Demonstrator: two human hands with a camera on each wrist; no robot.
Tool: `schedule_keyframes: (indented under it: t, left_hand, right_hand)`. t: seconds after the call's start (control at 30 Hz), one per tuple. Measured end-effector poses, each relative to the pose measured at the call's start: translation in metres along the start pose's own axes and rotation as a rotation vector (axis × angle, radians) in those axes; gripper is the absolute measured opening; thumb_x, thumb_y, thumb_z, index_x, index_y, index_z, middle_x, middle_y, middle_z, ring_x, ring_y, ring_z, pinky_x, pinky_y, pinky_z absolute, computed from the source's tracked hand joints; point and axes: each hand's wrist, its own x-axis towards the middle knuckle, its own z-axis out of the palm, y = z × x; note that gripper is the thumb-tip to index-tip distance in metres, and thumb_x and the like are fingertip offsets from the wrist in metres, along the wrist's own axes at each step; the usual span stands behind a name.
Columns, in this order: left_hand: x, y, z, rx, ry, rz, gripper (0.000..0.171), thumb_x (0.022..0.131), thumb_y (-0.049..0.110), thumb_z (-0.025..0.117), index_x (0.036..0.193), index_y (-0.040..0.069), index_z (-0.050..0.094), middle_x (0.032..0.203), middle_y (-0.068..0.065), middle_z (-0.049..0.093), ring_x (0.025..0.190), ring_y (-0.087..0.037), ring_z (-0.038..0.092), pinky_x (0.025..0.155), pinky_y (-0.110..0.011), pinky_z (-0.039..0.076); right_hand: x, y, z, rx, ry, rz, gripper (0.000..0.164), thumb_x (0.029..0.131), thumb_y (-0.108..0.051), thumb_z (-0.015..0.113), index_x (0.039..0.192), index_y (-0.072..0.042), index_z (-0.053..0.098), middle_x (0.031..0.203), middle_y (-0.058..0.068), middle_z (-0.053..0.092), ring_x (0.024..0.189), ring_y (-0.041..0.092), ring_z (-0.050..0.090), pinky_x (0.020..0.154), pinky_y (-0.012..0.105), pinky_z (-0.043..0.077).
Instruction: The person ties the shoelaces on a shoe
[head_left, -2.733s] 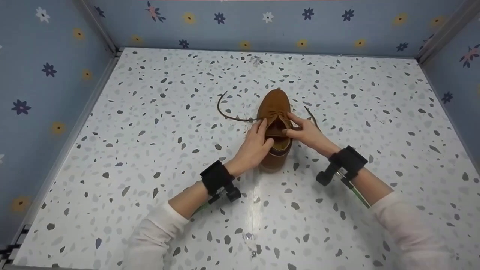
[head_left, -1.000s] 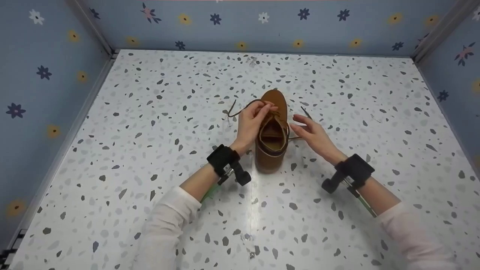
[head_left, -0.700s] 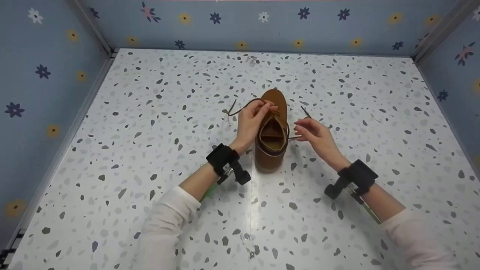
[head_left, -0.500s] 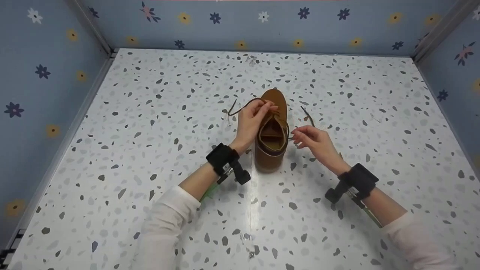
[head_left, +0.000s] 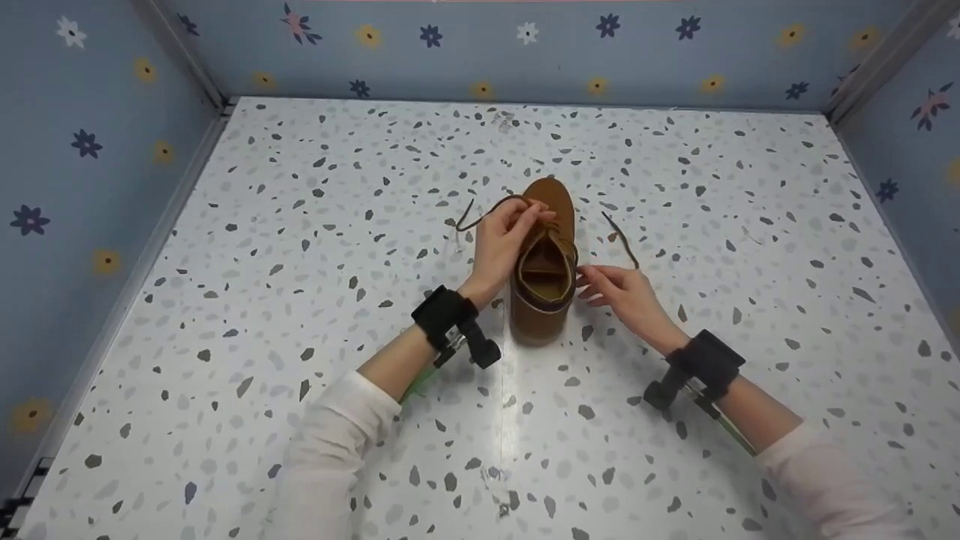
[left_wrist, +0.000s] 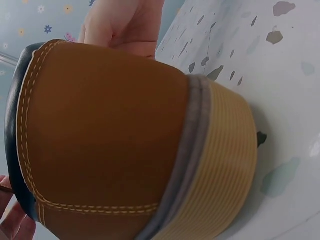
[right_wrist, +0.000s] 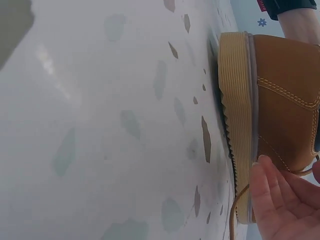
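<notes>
A brown leather lace-up shoe (head_left: 540,322) stands upright in the head view, its toe pointing away from me. My left hand (head_left: 499,247) lies over its left side and pinches a brown shoelace (head_left: 491,214) above the lacing; the free end of that lace curves out to the left. Close by the right edge of the collar, my right hand (head_left: 619,292) pinches the right shoelace (head_left: 622,238) between thumb and forefinger, its other fingers loosely extended. The right wrist view shows those fingers beside the sole (right_wrist: 239,95). In the left wrist view the shoe's heel part (left_wrist: 105,130) hides most of the left hand.
The shoe stands on a white speckled table (head_left: 300,360). Blue flowered panels (head_left: 480,52) rise at the back and on both sides. Each wrist wears a black strap with a small camera.
Both hands have left the shoe's opening. The left moved forward to the lacing and took the left lace; the right took the right lace, then shifted slightly nearer me along the collar.
</notes>
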Motion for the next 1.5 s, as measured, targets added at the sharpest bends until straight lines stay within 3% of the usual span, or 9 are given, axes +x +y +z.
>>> schedule_keyframes:
  t: [0.3, 0.47, 0.67, 0.9, 1.0, 1.13, 1.23, 1.27, 1.5]
  left_hand:
    - [0.009, -0.031, -0.005, 0.044, -0.033, -0.008, 0.018, 0.073, 0.022, 0.042, 0.078, 0.006, 0.049, 0.077, -0.001, 0.053, 0.073, -0.008, 0.048, 0.067, -0.019, 0.032]
    - [0.009, -0.028, -0.004, 0.068, -0.027, -0.015, 0.019, 0.072, 0.024, 0.042, 0.079, 0.008, 0.049, 0.075, 0.001, 0.053, 0.072, -0.007, 0.047, 0.067, -0.018, 0.032]
    - [0.007, -0.02, -0.002, 0.093, 0.007, 0.011, 0.017, 0.071, 0.023, 0.043, 0.077, 0.009, 0.05, 0.072, 0.001, 0.054, 0.069, -0.007, 0.048, 0.066, -0.018, 0.033]
    - [0.012, -0.037, -0.004, 0.117, -0.008, 0.025, 0.017, 0.071, 0.025, 0.043, 0.079, 0.011, 0.05, 0.072, 0.003, 0.054, 0.07, -0.007, 0.048, 0.065, -0.018, 0.033]
    - [0.016, -0.052, -0.005, 0.102, -0.028, 0.015, 0.019, 0.071, 0.025, 0.043, 0.081, 0.011, 0.05, 0.075, 0.002, 0.054, 0.071, -0.007, 0.048, 0.066, -0.018, 0.033]
    - [0.017, -0.055, -0.006, 0.085, -0.041, -0.019, 0.019, 0.072, 0.022, 0.042, 0.082, 0.009, 0.05, 0.077, 0.0, 0.053, 0.072, -0.008, 0.048, 0.066, -0.019, 0.033]
    - [0.019, -0.06, -0.007, 0.086, -0.036, 0.002, 0.018, 0.073, 0.022, 0.042, 0.082, 0.009, 0.05, 0.077, 0.0, 0.053, 0.072, -0.009, 0.048, 0.065, -0.02, 0.033]
    - [0.02, -0.073, -0.008, 0.078, -0.032, 0.033, 0.019, 0.072, 0.025, 0.043, 0.082, 0.011, 0.05, 0.076, 0.002, 0.053, 0.072, -0.008, 0.048, 0.065, -0.019, 0.034]
    - [0.019, -0.06, -0.009, 0.114, -0.017, 0.031, 0.019, 0.071, 0.027, 0.044, 0.08, 0.012, 0.051, 0.072, 0.003, 0.054, 0.069, -0.007, 0.048, 0.06, -0.019, 0.036]
  right_hand:
    - [0.009, 0.024, 0.0, 0.034, 0.015, 0.028, 0.031, 0.079, -0.02, 0.032, 0.1, 0.0, 0.042, 0.092, 0.012, 0.045, 0.08, 0.022, 0.043, 0.062, 0.034, 0.035]
    - [0.02, 0.046, -0.005, 0.039, -0.024, 0.067, 0.04, 0.079, -0.029, 0.028, 0.11, -0.006, 0.031, 0.106, 0.011, 0.035, 0.092, 0.019, 0.034, 0.071, 0.03, 0.029]
    - [0.038, 0.058, -0.008, -0.03, 0.067, 0.147, 0.048, 0.075, -0.041, 0.026, 0.116, -0.018, 0.016, 0.116, 0.003, 0.02, 0.099, 0.014, 0.026, 0.077, 0.031, 0.022]
    - [0.069, 0.1, -0.025, 0.087, 0.216, -0.016, 0.039, 0.075, -0.034, 0.034, 0.112, -0.026, 0.025, 0.107, 0.0, 0.033, 0.091, 0.015, 0.035, 0.066, 0.031, 0.033]
    - [0.078, 0.102, -0.029, 0.126, 0.254, -0.065, 0.038, 0.075, -0.032, 0.036, 0.111, -0.022, 0.03, 0.102, 0.002, 0.037, 0.089, 0.016, 0.037, 0.063, 0.032, 0.034]
    - [0.084, 0.1, -0.031, 0.17, 0.26, -0.113, 0.037, 0.075, -0.028, 0.039, 0.11, -0.017, 0.033, 0.099, 0.005, 0.04, 0.086, 0.018, 0.037, 0.062, 0.033, 0.034]
    - [0.087, 0.099, -0.031, 0.171, 0.261, -0.139, 0.036, 0.075, -0.026, 0.04, 0.108, -0.014, 0.035, 0.098, 0.006, 0.041, 0.085, 0.019, 0.037, 0.061, 0.034, 0.033]
    - [0.088, 0.099, -0.031, 0.16, 0.267, -0.143, 0.036, 0.074, -0.026, 0.041, 0.108, -0.013, 0.036, 0.098, 0.005, 0.042, 0.084, 0.019, 0.037, 0.06, 0.034, 0.033]
    - [0.102, 0.101, -0.036, 0.138, 0.304, -0.185, 0.031, 0.072, -0.024, 0.045, 0.099, -0.008, 0.044, 0.09, 0.008, 0.047, 0.078, 0.021, 0.04, 0.055, 0.033, 0.034]
